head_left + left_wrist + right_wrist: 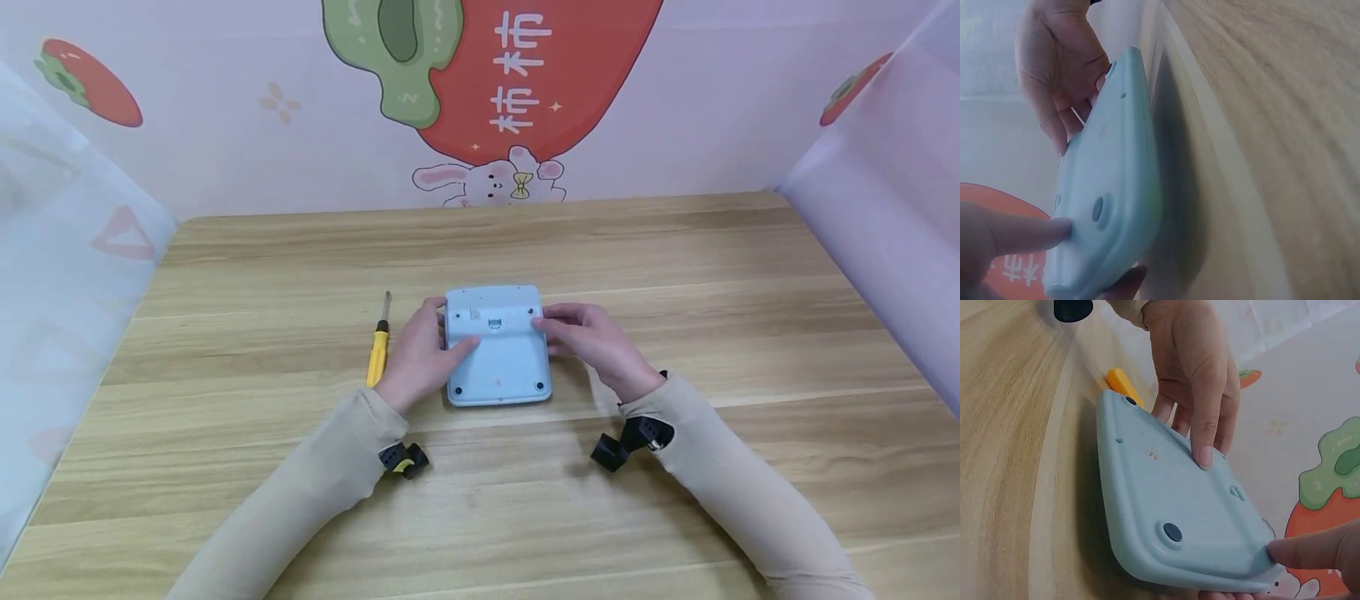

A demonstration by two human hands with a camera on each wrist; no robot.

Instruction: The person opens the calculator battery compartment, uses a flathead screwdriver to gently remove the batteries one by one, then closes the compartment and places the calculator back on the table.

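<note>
A light-blue calculator [498, 367] lies back side up between the two hands, showing dark round feet, small screw holes and a battery cover latch. In the wrist views it is raised off the tabletop and tilted, with a shadow beneath. My left hand [425, 350] grips its left edge, thumb across the back and fingers underneath. On the opposite edge, my right hand [596, 337] pinches the upper right corner, its thumb close to a screw hole. The keys face down and are hidden. The left wrist view has the calculator's side [1141, 131] seen along its edge.
A yellow screwdriver [378, 350] with a dark collar lies left of the left hand, tip pointing away. The wooden table [675, 267] ends at a printed cloth backdrop [247, 150], with cloth walls on both sides. Small black cameras hang from both wrists.
</note>
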